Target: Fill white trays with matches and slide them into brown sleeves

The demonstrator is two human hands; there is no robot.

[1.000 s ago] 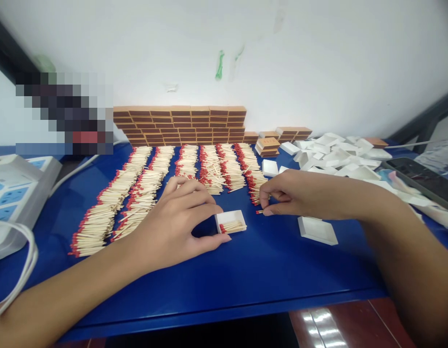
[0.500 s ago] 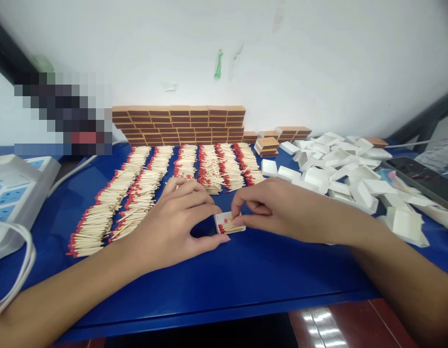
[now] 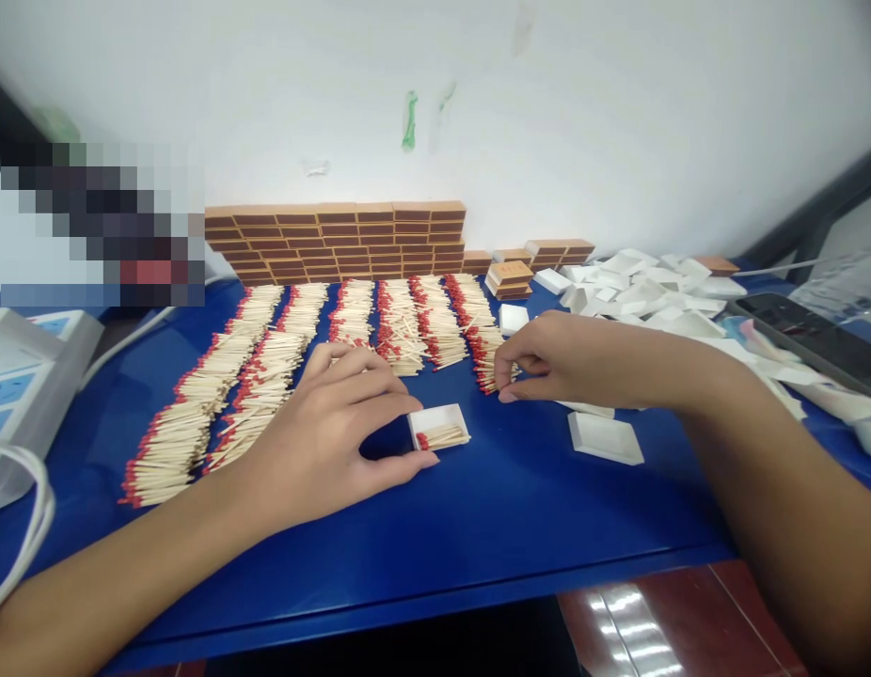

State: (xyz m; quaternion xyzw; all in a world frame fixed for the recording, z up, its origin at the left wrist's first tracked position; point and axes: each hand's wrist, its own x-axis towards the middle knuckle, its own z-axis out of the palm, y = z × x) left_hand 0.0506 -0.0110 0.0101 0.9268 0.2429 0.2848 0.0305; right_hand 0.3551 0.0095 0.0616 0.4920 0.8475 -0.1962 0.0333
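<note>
A small white matchbox tray (image 3: 439,426) with a few red-tipped matches in it lies on the blue table (image 3: 435,536). My left hand (image 3: 337,428) curls round the tray's left end, thumb and fingers touching it. Several rows of red-tipped matches (image 3: 323,348) lie behind. My right hand (image 3: 555,357) is at the near end of the rightmost row (image 3: 478,329), its fingers pinched together on matches there.
A wall of stacked brown matchbox sleeves (image 3: 337,240) stands at the back. Loose white trays (image 3: 640,287) are heaped at right, one tray (image 3: 605,437) lying near my right wrist. A phone (image 3: 809,338) lies far right, a white power strip (image 3: 19,376) at left.
My right hand went from the match row to the tray, left matches in it, then returned to the rightmost row. The left hand stayed on the tray.
</note>
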